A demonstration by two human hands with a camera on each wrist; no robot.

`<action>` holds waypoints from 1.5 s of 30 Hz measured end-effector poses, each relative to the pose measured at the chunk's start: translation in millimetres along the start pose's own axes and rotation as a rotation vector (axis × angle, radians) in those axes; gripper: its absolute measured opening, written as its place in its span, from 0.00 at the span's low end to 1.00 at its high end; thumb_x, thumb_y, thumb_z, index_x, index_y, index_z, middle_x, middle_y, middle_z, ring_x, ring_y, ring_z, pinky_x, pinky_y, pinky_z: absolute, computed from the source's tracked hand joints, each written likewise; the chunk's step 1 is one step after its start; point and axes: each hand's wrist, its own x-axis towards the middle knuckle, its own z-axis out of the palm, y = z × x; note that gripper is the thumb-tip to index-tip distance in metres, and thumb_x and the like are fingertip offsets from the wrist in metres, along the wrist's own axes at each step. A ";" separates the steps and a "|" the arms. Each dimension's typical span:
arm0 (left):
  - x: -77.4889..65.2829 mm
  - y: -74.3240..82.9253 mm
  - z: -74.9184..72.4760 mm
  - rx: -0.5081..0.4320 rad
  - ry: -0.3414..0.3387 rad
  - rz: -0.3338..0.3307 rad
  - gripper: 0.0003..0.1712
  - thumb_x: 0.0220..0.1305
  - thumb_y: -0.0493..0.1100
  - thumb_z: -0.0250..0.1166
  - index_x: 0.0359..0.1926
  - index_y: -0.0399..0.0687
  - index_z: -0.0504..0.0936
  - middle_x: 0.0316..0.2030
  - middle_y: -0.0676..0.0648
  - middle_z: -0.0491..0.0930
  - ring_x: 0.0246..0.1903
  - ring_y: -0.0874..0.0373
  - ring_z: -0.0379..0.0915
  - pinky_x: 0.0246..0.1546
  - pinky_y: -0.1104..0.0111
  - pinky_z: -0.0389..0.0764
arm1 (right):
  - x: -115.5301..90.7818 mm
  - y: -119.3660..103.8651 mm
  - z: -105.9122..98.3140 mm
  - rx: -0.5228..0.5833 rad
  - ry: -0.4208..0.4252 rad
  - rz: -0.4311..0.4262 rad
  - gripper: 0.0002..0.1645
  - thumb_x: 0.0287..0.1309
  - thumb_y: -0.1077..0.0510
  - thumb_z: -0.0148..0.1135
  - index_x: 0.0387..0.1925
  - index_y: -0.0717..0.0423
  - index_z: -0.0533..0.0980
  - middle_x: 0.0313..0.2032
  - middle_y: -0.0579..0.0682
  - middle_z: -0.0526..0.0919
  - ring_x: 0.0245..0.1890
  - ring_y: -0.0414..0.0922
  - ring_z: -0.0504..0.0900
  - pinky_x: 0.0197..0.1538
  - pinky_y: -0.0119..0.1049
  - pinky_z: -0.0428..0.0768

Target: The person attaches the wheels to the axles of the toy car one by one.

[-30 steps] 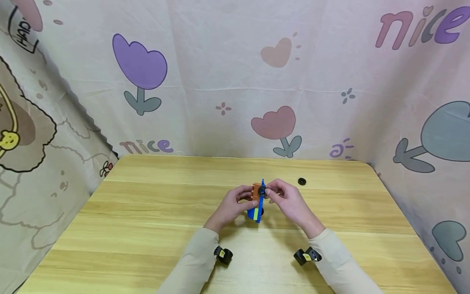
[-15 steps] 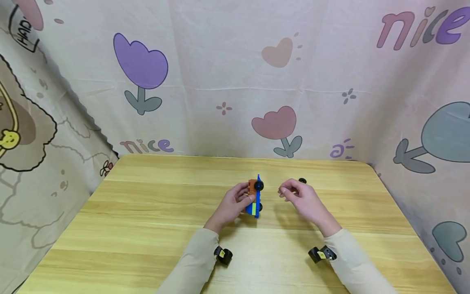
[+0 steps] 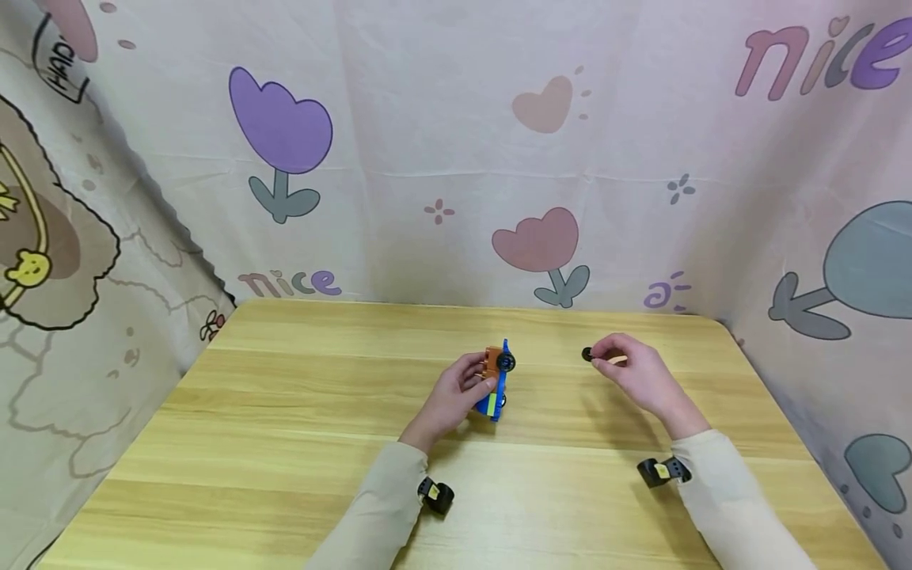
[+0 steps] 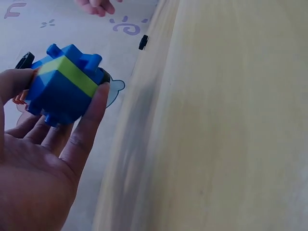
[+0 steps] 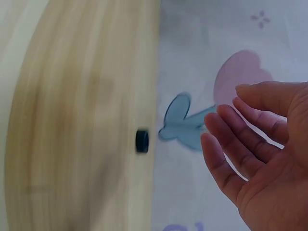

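Observation:
My left hand grips a small toy car built of blue, orange and lime-green plastic, thumb on one side and fingers on the other. The car is tipped so that black wheels face right; the left wrist view shows its blue end with a lime stripe. A loose black wheel lies on the table by the fingertips of my right hand. In the right wrist view that hand has relaxed, slightly bent fingers with nothing between them, apart from the wheel.
The wooden table stretches under both arms. A patterned cloth hangs behind it and along both sides. Black wrist cameras are strapped at both sleeves.
My right hand has let go of the wheel on the car and moved right to the loose wheel. My left hand keeps holding the car, turned slightly.

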 end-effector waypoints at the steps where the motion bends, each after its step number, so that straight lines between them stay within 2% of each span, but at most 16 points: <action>1: 0.3 0.0 0.3 -0.002 0.001 -0.002 0.28 0.71 0.37 0.59 0.68 0.35 0.64 0.59 0.36 0.73 0.60 0.44 0.69 0.62 0.58 0.68 | 1.2 3.7 -2.1 -0.016 0.000 0.002 0.08 0.61 0.66 0.63 0.43 0.65 0.78 0.42 0.56 0.82 0.43 0.52 0.80 0.47 0.49 0.79; 7: 1.2 3.4 -0.7 -0.006 -0.006 -0.028 0.31 0.68 0.33 0.61 0.69 0.33 0.62 0.59 0.35 0.72 0.60 0.42 0.68 0.62 0.56 0.67 | 6.6 21.1 -8.8 -0.078 -0.021 -0.002 0.13 0.59 0.68 0.64 0.46 0.68 0.77 0.44 0.61 0.80 0.44 0.57 0.79 0.48 0.53 0.78; 10: -2.3 13.1 -1.9 -0.007 -0.019 -0.031 0.33 0.66 0.30 0.61 0.69 0.31 0.61 0.60 0.33 0.71 0.60 0.40 0.67 0.63 0.55 0.67 | 9.7 27.7 -9.8 -0.084 -0.045 0.008 0.17 0.59 0.67 0.65 0.49 0.69 0.76 0.47 0.64 0.79 0.47 0.60 0.78 0.50 0.56 0.76; 14: -9.9 27.7 -2.2 -0.018 -0.032 -0.022 0.35 0.63 0.27 0.62 0.69 0.29 0.59 0.61 0.31 0.69 0.61 0.37 0.65 0.63 0.53 0.66 | 16.1 37.9 -8.7 -0.073 -0.112 0.024 0.23 0.61 0.64 0.63 0.57 0.69 0.73 0.55 0.66 0.76 0.52 0.63 0.75 0.55 0.60 0.71; 17: -13.3 30.6 -1.6 -0.035 -0.050 -0.022 0.37 0.61 0.26 0.62 0.70 0.27 0.58 0.62 0.30 0.68 0.62 0.34 0.63 0.64 0.52 0.64 | 21.0 45.1 -6.3 -0.066 -0.159 0.038 0.27 0.62 0.63 0.63 0.61 0.68 0.70 0.58 0.66 0.73 0.55 0.63 0.74 0.57 0.62 0.69; 28: -14.2 30.8 1.3 -0.021 -0.054 -0.041 0.40 0.59 0.25 0.63 0.70 0.29 0.57 0.63 0.32 0.67 0.63 0.37 0.63 0.65 0.51 0.61 | 39.8 57.7 -0.4 -0.107 -0.215 0.022 0.27 0.55 0.65 0.67 0.57 0.68 0.74 0.52 0.64 0.77 0.49 0.60 0.75 0.55 0.58 0.71; 31: -12.3 25.7 0.9 -0.017 -0.061 -0.036 0.41 0.60 0.26 0.64 0.71 0.30 0.56 0.65 0.32 0.66 0.64 0.38 0.62 0.66 0.51 0.61 | 44.0 58.2 0.8 -0.111 -0.231 0.030 0.26 0.54 0.65 0.68 0.55 0.68 0.75 0.48 0.62 0.77 0.47 0.58 0.75 0.54 0.57 0.72; 38: -2.9 -3.7 -2.1 0.008 -0.055 -0.044 0.43 0.61 0.31 0.66 0.74 0.37 0.56 0.66 0.37 0.65 0.65 0.42 0.62 0.66 0.53 0.60 | 52.2 59.2 6.9 -0.148 -0.256 0.037 0.22 0.54 0.65 0.68 0.51 0.69 0.77 0.44 0.61 0.76 0.42 0.55 0.74 0.50 0.53 0.73; 45: -3.2 -4.5 -2.4 0.000 -0.061 -0.057 0.46 0.60 0.30 0.66 0.75 0.39 0.54 0.67 0.37 0.64 0.65 0.42 0.61 0.67 0.53 0.59 | 55.4 61.6 11.4 -0.166 -0.266 0.065 0.18 0.55 0.66 0.67 0.47 0.70 0.76 0.42 0.60 0.74 0.41 0.55 0.75 0.49 0.53 0.74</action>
